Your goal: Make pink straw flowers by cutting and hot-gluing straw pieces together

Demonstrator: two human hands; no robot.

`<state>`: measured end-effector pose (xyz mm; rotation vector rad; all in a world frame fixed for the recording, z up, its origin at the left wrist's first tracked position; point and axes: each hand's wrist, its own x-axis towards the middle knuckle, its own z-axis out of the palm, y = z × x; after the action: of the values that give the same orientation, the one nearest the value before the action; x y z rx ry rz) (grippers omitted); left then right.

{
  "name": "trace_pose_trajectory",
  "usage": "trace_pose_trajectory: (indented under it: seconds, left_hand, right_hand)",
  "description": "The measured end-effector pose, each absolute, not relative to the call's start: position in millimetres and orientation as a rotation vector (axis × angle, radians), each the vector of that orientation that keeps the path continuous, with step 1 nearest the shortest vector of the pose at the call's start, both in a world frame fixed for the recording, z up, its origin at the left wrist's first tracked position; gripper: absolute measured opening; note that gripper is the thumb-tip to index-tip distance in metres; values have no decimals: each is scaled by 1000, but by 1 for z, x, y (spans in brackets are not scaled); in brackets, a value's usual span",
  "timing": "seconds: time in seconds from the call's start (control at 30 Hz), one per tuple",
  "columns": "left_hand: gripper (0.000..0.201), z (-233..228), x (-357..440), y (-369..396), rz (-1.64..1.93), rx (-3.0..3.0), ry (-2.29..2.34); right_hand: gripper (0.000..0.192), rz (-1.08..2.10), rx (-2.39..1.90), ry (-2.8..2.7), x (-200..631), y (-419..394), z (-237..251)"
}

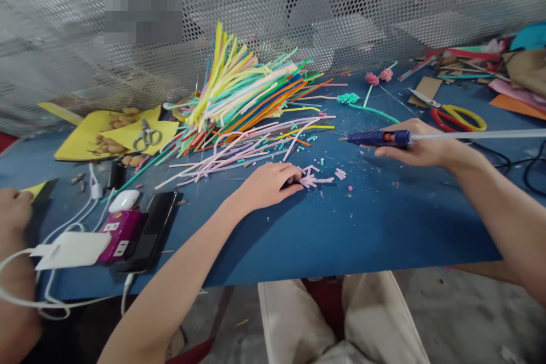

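**A:** Head view, and the glue gun [379,138] lay almost level over the blue table [384,227], long axis running side to side, its nozzle pointing away from the wrist toward the heap of coloured foam strips [251,96].

**B:** And the stick?

**A:** A clear glue stick [478,135] trailed straight out of the back of the gun, past the wrist, toward the frame edge. The right hand [420,145] was wrapped around the gun's rear, fingers curled underneath it and closed on the body, thumb side on top.

**B:** The other one?

**A:** The left hand [271,185] sat palm down on the table, fingers bent together, tips pressed on a small pink foam piece [313,177]. Whether it pinched the piece or only pinned it, I couldn't tell; the fingertips hid that.

**B:** What lay around the grips?

**A:** Just beyond the left fingertips, loose pink offcuts [340,173], between the two hands. Beyond the gun hand, red and yellow scissors [458,118], well apart from it. Past the left elbow, a black phone [151,230], a magenta power bank [121,227] and a white charger [72,249] lay side by side. Another person's hand [15,209] showed at the far edge of that side.
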<state>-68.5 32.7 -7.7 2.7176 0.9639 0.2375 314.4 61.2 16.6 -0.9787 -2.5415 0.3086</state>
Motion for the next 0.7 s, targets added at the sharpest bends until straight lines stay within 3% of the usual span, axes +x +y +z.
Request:
trace_pose_trajectory:
  seconds: [0.7]
  left_hand:
    - [21,-10,-70,37,298,2650,923]
  right_hand:
    - [32,525,-740,-2624,277,39,10]
